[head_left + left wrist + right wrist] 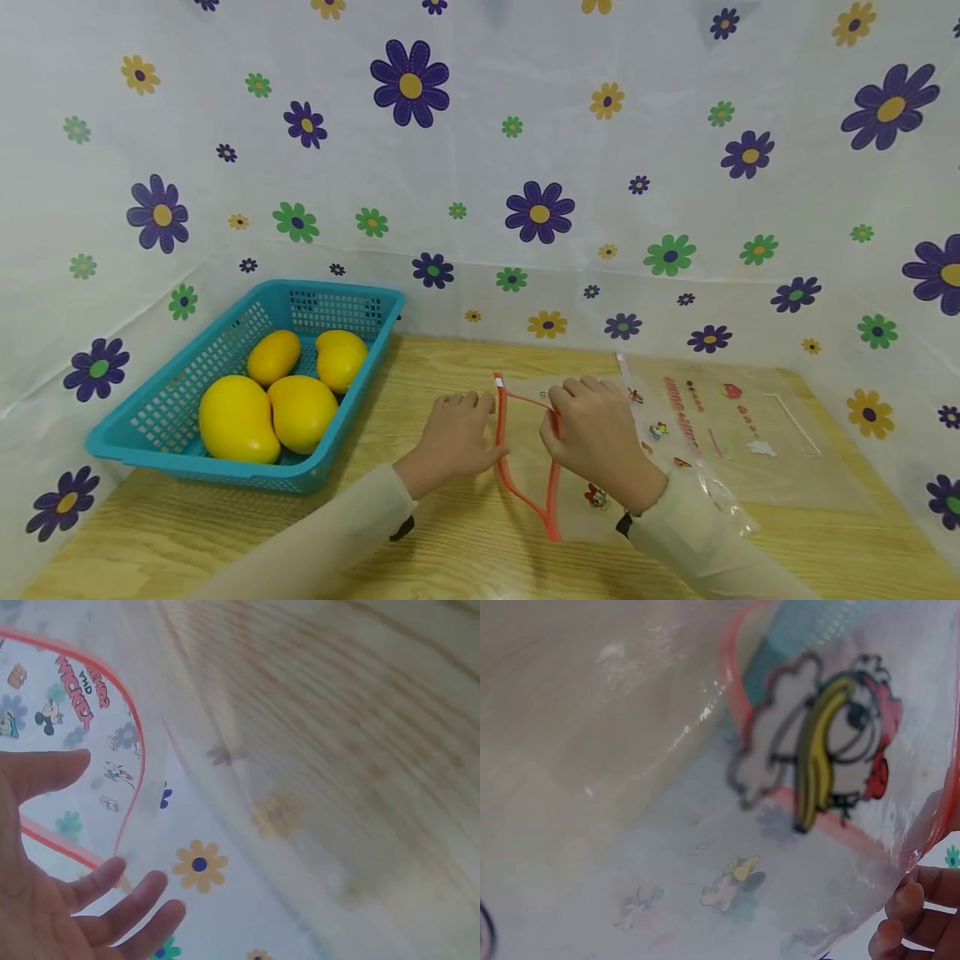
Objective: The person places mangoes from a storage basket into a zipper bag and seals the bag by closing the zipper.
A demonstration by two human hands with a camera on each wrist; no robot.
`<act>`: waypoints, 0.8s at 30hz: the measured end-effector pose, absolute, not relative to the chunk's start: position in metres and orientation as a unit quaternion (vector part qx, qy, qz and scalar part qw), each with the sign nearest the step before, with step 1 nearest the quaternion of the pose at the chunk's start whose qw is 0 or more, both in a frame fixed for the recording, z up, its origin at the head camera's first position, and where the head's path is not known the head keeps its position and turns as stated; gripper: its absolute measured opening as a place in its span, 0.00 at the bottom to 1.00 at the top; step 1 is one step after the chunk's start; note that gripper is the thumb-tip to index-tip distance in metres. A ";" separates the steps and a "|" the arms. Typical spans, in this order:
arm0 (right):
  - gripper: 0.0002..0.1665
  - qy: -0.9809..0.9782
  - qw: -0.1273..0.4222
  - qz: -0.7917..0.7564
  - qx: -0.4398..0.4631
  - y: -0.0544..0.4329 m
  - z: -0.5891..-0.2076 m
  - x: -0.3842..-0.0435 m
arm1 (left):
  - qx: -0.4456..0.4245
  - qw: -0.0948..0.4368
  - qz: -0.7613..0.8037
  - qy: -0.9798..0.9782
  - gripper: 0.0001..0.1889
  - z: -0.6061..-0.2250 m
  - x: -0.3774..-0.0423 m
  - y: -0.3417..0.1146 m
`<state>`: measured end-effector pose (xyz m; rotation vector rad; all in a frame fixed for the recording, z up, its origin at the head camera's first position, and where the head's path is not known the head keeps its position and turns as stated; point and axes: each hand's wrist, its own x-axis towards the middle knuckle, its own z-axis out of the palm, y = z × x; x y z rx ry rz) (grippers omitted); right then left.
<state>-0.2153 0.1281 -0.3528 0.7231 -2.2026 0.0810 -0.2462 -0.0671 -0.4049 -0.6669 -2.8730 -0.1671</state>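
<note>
A clear zip bag (573, 504) with red edging and cartoon prints stands with its mouth spread apart, facing left. My right hand (596, 429) pinches the right side of the red-edged mouth; in the right wrist view its fingertips (909, 900) meet the bag's edge. At the left side of the mouth is my left hand (453, 433), touching the red edging. Its thumb and fingers (142, 896) look extended and spread in the left wrist view, with the thumb across the mouth. Part of the bag is hidden behind my right hand and forearm.
A turquoise basket (225, 477) with several yellow mangoes (236, 421) sits to the left on the wooden table (480, 550). More clear printed bags (795, 467) lie flat on the right. Behind the table hangs a white flowered sheet (480, 158).
</note>
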 end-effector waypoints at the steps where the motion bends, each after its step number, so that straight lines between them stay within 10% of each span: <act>1: 0.10 -0.870 0.400 0.033 0.286 0.128 -0.353 -0.215 | -0.232 0.108 -0.051 -0.965 0.27 -0.404 -0.245 -0.068; 24: 0.10 -0.866 0.403 0.057 0.292 0.133 -0.354 -0.217 | -0.357 0.207 0.029 -0.911 0.24 -0.301 -0.212 -0.120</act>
